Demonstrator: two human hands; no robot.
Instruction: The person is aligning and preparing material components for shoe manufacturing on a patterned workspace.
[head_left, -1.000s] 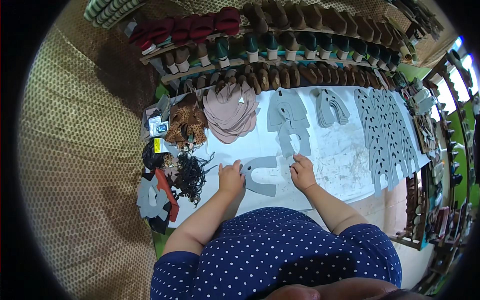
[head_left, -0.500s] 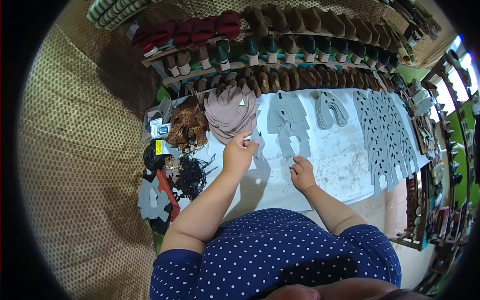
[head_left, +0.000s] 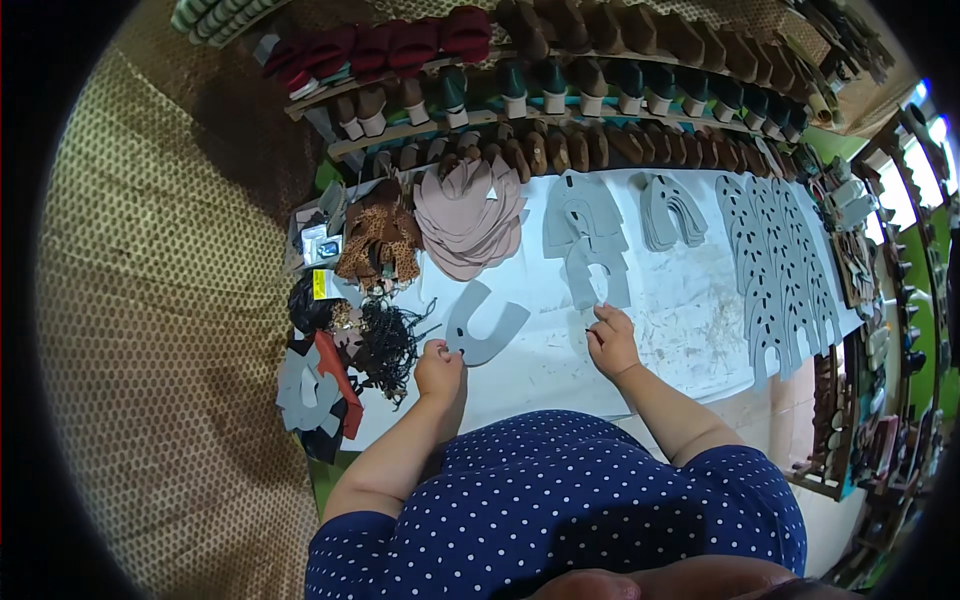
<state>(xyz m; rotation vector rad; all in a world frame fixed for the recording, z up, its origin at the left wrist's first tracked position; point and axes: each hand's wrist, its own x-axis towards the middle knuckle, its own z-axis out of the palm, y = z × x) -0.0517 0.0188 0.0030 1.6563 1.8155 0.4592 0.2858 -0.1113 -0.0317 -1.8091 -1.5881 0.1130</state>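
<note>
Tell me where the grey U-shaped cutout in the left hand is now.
In the head view, the grey U-shaped cutout lies on the white table, left of centre, pinched by the left hand, below the pink stack.

White counter seen strewn with cut shoe pieces, pink stack and leopard-print pieces laid near its far left corner, grey stacks mid-counter, perforated grey strips along its right edge, black cords at its left edge.

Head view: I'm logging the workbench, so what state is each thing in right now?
Left hand: pinching the grey U-shaped cutout, lying flat.
Right hand: fingertips down on the white tabletop.
Pink pieces: stacked.
Perforated grey pieces: overlapping in a row.
</note>
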